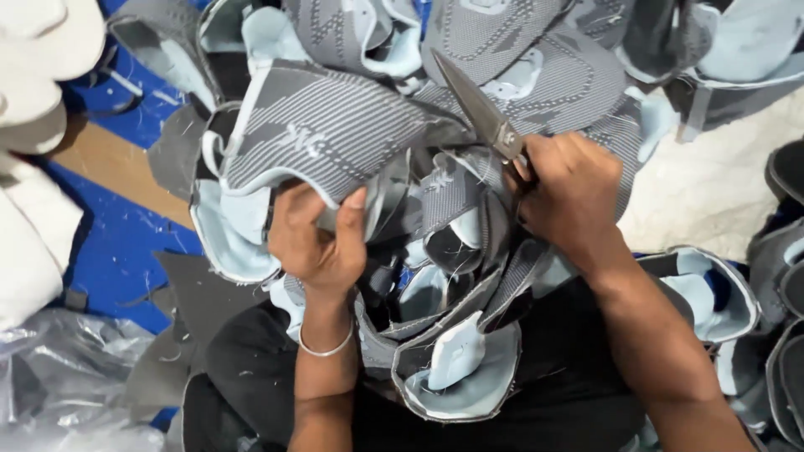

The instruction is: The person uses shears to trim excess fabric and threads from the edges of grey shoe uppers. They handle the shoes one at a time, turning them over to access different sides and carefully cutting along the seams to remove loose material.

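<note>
At centre, left hand (pixel 322 243) has its fingers clamped on a grey knit upper (pixel 327 125); right hand (pixel 569 197) is closed on scissors (pixel 486 117), blades nearly together, pointing to 11 o'clock. Risk: the tips sit close to the left thumb, so a slip could nick it or cut the knit. The upper carries a small pale logo, probably stitched. Clear plastic bag (pixel 59 377) at 8 o'clock.

Shoe-making workshop, floor-level work spot. Heaps of grey knitted shoe uppers (pixel 335 125) with pale blue lining piled all around, far and right. Stack of white foam soles (pixel 33 100) at far left. Blue floor mat (pixel 117 251) littered with threads and offcuts. Crumpled clear plastic bags (pixel 59 377) near left. Metal shears (pixel 481 113) at work over the pile.
</note>
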